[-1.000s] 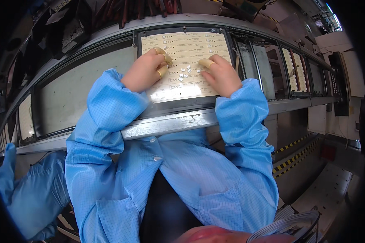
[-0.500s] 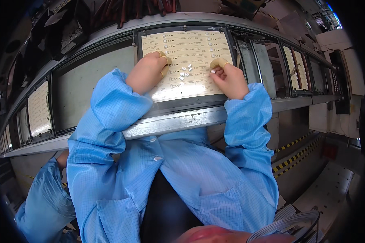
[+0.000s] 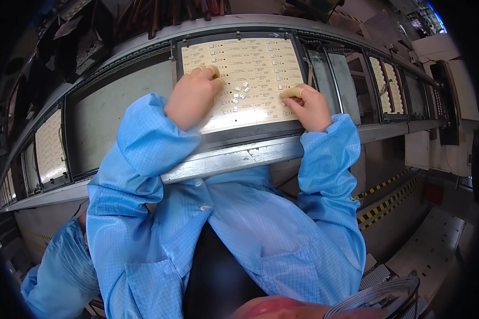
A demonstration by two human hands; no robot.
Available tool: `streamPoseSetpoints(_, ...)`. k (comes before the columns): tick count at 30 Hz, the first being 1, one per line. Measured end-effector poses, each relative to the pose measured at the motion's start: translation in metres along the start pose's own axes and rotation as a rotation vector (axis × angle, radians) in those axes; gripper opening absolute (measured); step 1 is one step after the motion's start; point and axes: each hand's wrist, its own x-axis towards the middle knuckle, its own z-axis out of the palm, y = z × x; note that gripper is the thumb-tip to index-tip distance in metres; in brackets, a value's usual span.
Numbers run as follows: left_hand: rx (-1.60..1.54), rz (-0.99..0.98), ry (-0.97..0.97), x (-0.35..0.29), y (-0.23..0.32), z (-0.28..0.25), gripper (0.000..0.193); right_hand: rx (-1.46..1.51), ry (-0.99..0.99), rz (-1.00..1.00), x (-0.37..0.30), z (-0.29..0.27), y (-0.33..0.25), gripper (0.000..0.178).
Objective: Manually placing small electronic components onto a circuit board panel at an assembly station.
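A cream panel of printed circuit boards [image 3: 250, 118] lies in a dark frame before me, with small white connectors in rows on it. Over the panel's left part rests my left hand [image 3: 193, 99], fingers curled, yellow covers on the fingertips; whatever they may hold is hidden. Toward the lower right, my right hand [image 3: 307, 108] pinches with covered fingertips down at the panel surface, just below a seated white connector [image 3: 281, 86]. I cannot make out what lies between its fingers. Several loose white connectors [image 3: 240, 94] lie in a cluster between my hands.
A metal rail [image 3: 239, 159] runs along the near side of the line. More framed panels stand at the left [image 3: 52, 143] and right [image 3: 387, 87]. Dark bins [image 3: 85, 45] sit at the far left. A co-worker's blue sleeve [image 3: 64, 260] shows at lower left.
My right hand has moved slightly down and right, its fingertips now at the panel; the white connector seen in its pinch is hidden. My left hand has shifted slightly, fingers still curled.
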Motion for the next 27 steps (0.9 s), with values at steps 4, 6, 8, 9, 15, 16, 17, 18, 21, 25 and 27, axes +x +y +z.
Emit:
streamPoseSetpoints(4,-0.097,-0.059,0.087,0.011,0.025,-0.007,0.012,-0.029,0.039,0.01,-0.001,-0.006,-0.003,0.015)
streamPoseSetpoints(6,-0.224,-0.286,-0.105,0.018,0.032,-0.008,0.019,-0.028,0.058,-0.019,-0.003,-0.009,-0.003,0.016)
streamPoseSetpoints(8,-0.198,-0.322,-0.175,0.027,0.035,-0.007,0.021,-0.081,-0.076,-0.063,-0.006,-0.011,-0.004,0.016)
streamPoseSetpoints(9,-0.171,-0.359,-0.246,0.03,0.036,-0.007,0.023,-0.083,-0.076,-0.065,-0.007,-0.009,-0.006,0.016)
streamPoseSetpoints(15,-0.145,-0.329,-0.225,0.036,0.037,-0.004,0.019,-0.189,-0.012,-0.131,-0.007,0.002,-0.002,0.013)
streamPoseSetpoints(16,-0.145,-0.33,-0.225,0.036,0.036,-0.002,0.019,-0.189,-0.012,-0.132,-0.007,0.001,-0.004,0.013)
streamPoseSetpoints(17,-0.16,-0.315,-0.226,0.036,0.033,0.001,0.017,-0.158,-0.009,-0.099,-0.006,0.0,-0.006,0.012)
streamPoseSetpoints(18,-0.175,-0.301,-0.228,0.036,0.031,0.002,0.015,-0.127,-0.007,-0.066,-0.005,0.0,-0.008,0.011)
streamPoseSetpoints(21,-0.2,-0.328,-0.256,0.037,0.03,0.002,0.014,-0.088,0.018,-0.036,-0.003,0.003,-0.005,0.01)
streamPoseSetpoints(25,-0.248,-0.326,-0.262,0.038,0.03,-0.006,0.015,-0.059,0.034,0.092,0.0,0.005,-0.006,0.011)
streamPoseSetpoints(27,-0.329,-0.328,-0.279,0.036,0.025,-0.007,0.016,0.003,0.075,0.123,0.0,0.006,-0.006,0.014)
